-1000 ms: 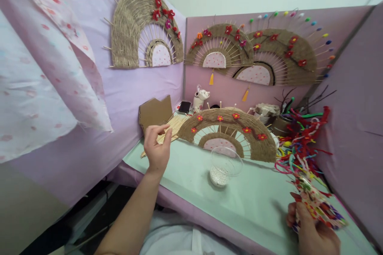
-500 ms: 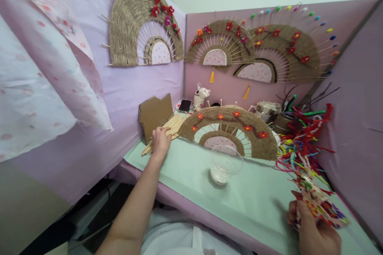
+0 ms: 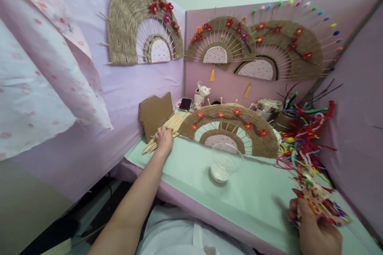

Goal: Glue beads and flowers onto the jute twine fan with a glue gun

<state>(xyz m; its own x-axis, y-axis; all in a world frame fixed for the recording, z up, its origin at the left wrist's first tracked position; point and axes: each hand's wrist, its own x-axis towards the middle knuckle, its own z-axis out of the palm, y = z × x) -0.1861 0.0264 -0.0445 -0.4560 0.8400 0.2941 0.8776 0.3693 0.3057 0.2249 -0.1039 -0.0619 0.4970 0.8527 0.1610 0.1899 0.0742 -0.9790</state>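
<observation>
My left hand (image 3: pixel 164 138) lies over a spread bundle of thin bamboo sticks (image 3: pixel 176 121), fingers slightly bent on top of it; no stick is lifted from the pile. At the lower right, my right hand (image 3: pixel 317 225) grips a clear plastic bag (image 3: pixel 324 205) with colourful flower-like pieces inside, held above the table. A half-round woven twine fan (image 3: pixel 261 145) with red flowers stands between my hands. In front of it, a clear round container (image 3: pixel 220 172) holds white beads, its transparent lid (image 3: pixel 236 163) tilted up.
Folded cardboard (image 3: pixel 155 111) leans behind the sticks. Beyond are a phone (image 3: pixel 184 104) and a white animal figure (image 3: pixel 202 93). Tangled coloured pipe cleaners (image 3: pixel 311 135) and a brown pot (image 3: pixel 284 121) with twigs fill the right side. Several woven fans (image 3: pixel 122 36) hang on the walls.
My left hand has slid slightly to the right along the sticks, with its fingers more bent. My right hand keeps its grip on the bag, almost unmoved. The camera view has shifted a little.
</observation>
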